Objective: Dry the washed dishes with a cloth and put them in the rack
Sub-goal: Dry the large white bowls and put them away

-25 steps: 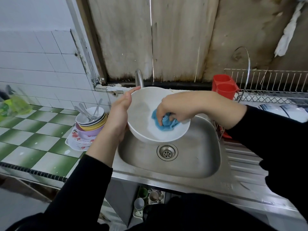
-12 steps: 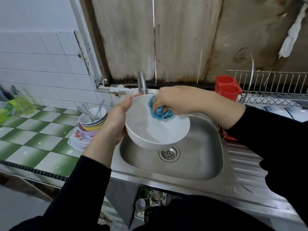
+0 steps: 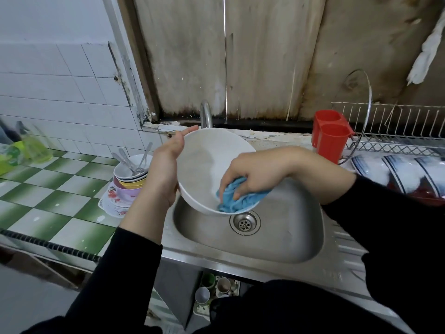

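My left grip point(image 3: 166, 169) clasps the bowl point(image 3: 207, 160) at its left rim, holding it tilted above the sink point(image 3: 289, 237). My right grip point(image 3: 255, 174) is bunched round the cloth point(image 3: 238, 201), pressing it into the bowl's near wall. The bowl looks hard, glossy and breakable, and is probably slick while damp, so I'd take it at the rim with a palm beneath. The cloth is soft and limp. The rack point(image 3: 390, 148) stands to the right, well apart.
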Motion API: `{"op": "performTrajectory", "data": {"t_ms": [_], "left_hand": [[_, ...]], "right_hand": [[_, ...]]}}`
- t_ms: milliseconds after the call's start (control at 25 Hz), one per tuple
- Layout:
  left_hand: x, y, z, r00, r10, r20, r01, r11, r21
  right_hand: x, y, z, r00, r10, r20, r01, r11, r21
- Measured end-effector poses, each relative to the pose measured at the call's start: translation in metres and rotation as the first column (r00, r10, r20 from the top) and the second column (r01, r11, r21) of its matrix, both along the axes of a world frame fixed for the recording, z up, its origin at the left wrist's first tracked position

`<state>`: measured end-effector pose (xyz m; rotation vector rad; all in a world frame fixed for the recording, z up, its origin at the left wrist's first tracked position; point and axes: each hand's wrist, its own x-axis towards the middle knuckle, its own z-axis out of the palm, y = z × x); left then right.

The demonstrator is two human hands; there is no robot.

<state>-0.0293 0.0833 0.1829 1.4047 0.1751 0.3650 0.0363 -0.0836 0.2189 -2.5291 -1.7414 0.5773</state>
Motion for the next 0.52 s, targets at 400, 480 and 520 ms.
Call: {"op": "performTrajectory", "data": {"t_ms": [400, 480, 520], "left_hand": [[0.005, -0.01, -0.009, 0.994, -0.003, 0.107, -0.005, 0.997, 0.079], [0.005, -0.012, -0.01, 0.993, -0.009, 0.116, -0.004, 0.993, 0.116], [0.005, -0.012, -0.011, 0.994, -0.002, 0.112, -0.011, 0.994, 0.113]], "right_hand": [[-0.014, 0.058, -0.039, 0.274, 0.021, -0.961, 0.957, -0.104, 0.271], [-0.013, 0.065, -0.044, 0.27, 0.008, -0.963, 0.922, -0.289, 0.257], [-0.017, 0.065, -0.046, 0.286, -0.011, -0.958, 0.929, -0.243, 0.281]]}}
